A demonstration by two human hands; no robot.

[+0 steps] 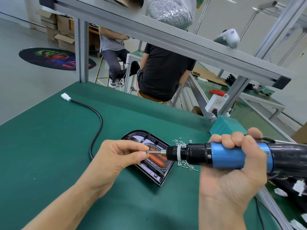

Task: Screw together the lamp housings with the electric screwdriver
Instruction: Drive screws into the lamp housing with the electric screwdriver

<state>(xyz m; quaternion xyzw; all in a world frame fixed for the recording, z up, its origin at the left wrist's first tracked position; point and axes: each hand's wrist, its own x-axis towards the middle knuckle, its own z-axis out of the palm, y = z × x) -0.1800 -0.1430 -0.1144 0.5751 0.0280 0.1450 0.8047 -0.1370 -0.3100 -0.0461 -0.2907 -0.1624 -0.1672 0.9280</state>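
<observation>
Green matting covers the workbench [49, 155] under both hands, with an aluminium frame [166, 42] rising at its far edge.

The right hand [232, 168] is wrapped around the blue and black body of the electric screwdriver [221, 156], fingers curled over the top and thumb underneath, holding the tool nearly level so that its bit [155, 152] points toward the left hand. The left hand [119, 156] has its thumb and forefinger pinched together at the very tip of the bit; something small seems to be held there, though what it is cannot be made out.

Directly below the meeting point of the two hands lies the lamp housing [149, 160], a black arch-shaped shell flat on the mat, open side up, showing orange oblong inserts and curved channels inside. Just beyond the housing, under the nose of the screwdriver, a scatter of small silver screws [184, 165] lies loose on the mat.

A black cable [98, 130] curves away from beside the left hand toward the far left of the bench, ending in a white connector [65, 97]. Past the right hand stands a green metal box [227, 127], and above it a white power strip [216, 102] is fixed to the frame post. Beyond the bench, a person in a black shirt [164, 72] sits with their back turned.
</observation>
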